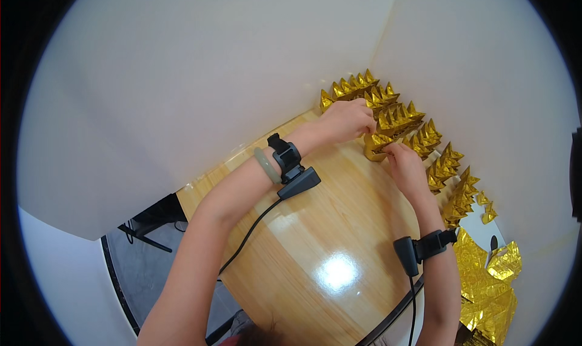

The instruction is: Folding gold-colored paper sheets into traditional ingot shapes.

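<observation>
A folded gold foil paper piece [374,148], rounded at its lower end, stands at the far right part of the wooden table. My right hand [407,167] pinches its right edge between thumb and fingers. From the other side, my left hand [350,121] has its fingers curled down onto the top of the same piece; its fingertips are partly hidden. Just behind both hands are rows of pointed gold paper ingots [400,120], standing close together along the wall. More of these ingots [447,164] are lined up to the right of my right hand.
Flat gold foil sheets [485,303] lie in a pile at the lower right, beside my right forearm. A few small gold pieces [488,212] sit near the right wall. White walls [230,61] enclose the table [291,231] at the back and right. Cables hang from both wrist straps.
</observation>
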A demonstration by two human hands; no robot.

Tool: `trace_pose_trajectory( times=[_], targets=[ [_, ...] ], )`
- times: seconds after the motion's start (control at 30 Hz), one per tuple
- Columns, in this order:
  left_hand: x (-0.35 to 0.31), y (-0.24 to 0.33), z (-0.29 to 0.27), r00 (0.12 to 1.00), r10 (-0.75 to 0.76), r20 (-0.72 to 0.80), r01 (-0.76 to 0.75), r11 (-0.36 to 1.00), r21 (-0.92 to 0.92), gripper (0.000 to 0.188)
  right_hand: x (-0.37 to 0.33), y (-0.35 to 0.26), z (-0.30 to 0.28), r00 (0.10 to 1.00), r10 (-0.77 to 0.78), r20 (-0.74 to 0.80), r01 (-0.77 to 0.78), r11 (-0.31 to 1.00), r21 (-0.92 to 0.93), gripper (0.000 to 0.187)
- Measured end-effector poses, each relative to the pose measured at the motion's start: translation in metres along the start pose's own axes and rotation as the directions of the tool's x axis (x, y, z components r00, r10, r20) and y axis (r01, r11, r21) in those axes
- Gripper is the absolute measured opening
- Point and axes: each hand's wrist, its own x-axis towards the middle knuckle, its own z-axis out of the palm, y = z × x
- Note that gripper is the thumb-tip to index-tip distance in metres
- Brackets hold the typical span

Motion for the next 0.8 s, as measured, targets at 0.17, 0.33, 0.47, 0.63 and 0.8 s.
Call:
trace_pose_trajectory(
  times=[0.17, 0.33, 0.47, 0.63, 0.8],
  targets=[
    [0.0, 0.001, 0.003, 0.998, -0.013, 0.067, 0.011, 0.999, 0.036, 0.011, -0.002, -0.001, 0.005, 0.992, 0.124, -0.035, -0.121, 0.99, 0.074, 0.01],
    [-0.002, -0.001, -0.003, 0.998, -0.02, 0.064, 0.019, 1.0, 0.015, 0.008, -0.005, -0.001, 0.009, 0.985, 0.125, -0.122, -0.12, 0.992, 0.043, 0.01],
    [0.001, -0.006, 0.004, 0.998, 0.012, 0.065, -0.015, 0.999, 0.039, 0.008, -0.004, 0.001, 0.012, 0.98, 0.149, -0.131, -0.142, 0.988, 0.066, 0.01],
    [0.002, -0.005, 0.01, 1.0, -0.011, 0.025, 0.01, 0.998, 0.065, 0.011, -0.002, 0.003, 0.015, 0.971, 0.157, -0.18, -0.14, 0.985, 0.1, 0.011],
    [0.002, 0.002, 0.0, 0.98, -0.175, 0.091, 0.18, 0.982, -0.052, 0.026, -0.001, 0.001, 0.013, 0.969, 0.19, -0.157, -0.171, 0.978, 0.123, 0.012]
  ],
)
